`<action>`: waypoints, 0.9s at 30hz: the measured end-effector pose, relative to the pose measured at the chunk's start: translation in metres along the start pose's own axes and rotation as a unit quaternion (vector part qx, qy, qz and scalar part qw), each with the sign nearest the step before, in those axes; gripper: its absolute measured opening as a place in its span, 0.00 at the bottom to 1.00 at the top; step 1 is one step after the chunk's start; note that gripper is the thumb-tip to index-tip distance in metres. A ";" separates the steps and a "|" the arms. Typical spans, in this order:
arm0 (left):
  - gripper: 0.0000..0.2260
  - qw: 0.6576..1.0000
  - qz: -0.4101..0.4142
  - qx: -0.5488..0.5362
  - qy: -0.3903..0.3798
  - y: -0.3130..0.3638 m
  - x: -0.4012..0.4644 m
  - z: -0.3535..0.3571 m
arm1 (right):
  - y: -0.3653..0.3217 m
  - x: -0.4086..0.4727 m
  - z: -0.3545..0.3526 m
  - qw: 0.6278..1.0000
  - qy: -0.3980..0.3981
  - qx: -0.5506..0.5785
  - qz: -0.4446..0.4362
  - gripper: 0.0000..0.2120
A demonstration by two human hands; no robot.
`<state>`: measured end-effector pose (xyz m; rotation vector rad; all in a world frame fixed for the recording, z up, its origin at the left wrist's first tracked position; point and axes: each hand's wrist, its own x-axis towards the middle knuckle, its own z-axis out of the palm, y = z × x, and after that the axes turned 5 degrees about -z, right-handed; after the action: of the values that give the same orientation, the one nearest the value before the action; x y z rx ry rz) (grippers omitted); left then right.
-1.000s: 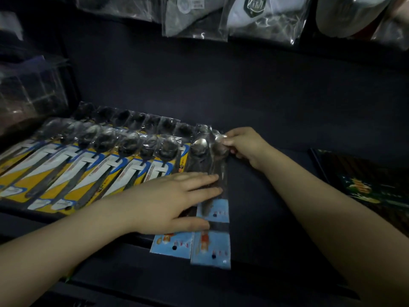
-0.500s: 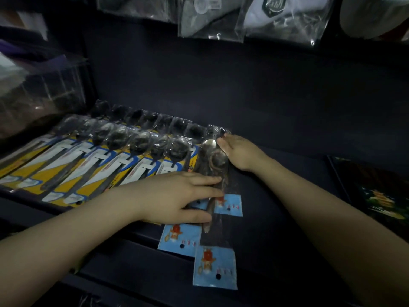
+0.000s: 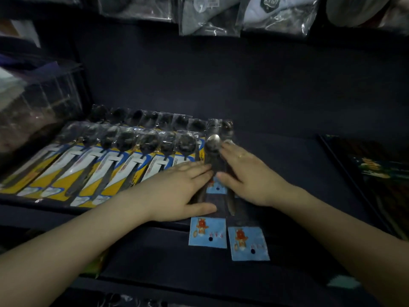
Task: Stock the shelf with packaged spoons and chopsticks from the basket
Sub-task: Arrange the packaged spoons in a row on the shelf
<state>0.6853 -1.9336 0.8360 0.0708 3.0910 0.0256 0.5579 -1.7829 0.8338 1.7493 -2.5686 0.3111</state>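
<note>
I see both hands laid flat on the dark shelf (image 3: 276,120), palms down with the fingers stretched out, pressing on the clear plastic spoon packets with light-blue header cards (image 3: 215,165). My left hand (image 3: 177,191) lies on the left part of that small stack, its thumb reaching across the packets just on the far side of the near-left blue card (image 3: 207,232). My right hand (image 3: 250,176) covers the right part, its fingertips touching the shiny metal spoon bowl (image 3: 212,144) at the far end of the packets, and a thin ring shows on one finger. Neither hand is closed around anything; they only rest on the wrapping. A second blue card (image 3: 249,243) juts out toward me, near and between the two wrists, past the shelf's front edge. Just left of the hands, touching the stack, runs a tidy row of spoon packets with yellow, white and blue cards (image 3: 110,173), in two overlapping tiers. Bagged goods (image 3: 209,16) hang above.
</note>
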 end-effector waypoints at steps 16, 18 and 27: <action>0.30 0.995 0.023 -0.098 0.016 -0.017 -0.011 -0.002 | -0.037 -0.006 0.005 0.990 -0.026 0.026 0.133 0.28; 0.31 0.996 0.014 -0.085 0.018 -0.021 -0.011 0.000 | -0.031 -0.010 -0.006 0.979 0.082 0.109 0.153 0.21; 0.43 0.999 0.010 -0.038 -0.037 -0.015 -0.017 -0.004 | -0.015 -0.032 -0.011 0.996 -0.050 0.041 0.067 0.28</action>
<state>0.7012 -1.9494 0.8405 0.0967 3.0111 0.1391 0.5824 -1.7571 0.8430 1.6630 -2.7889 0.3449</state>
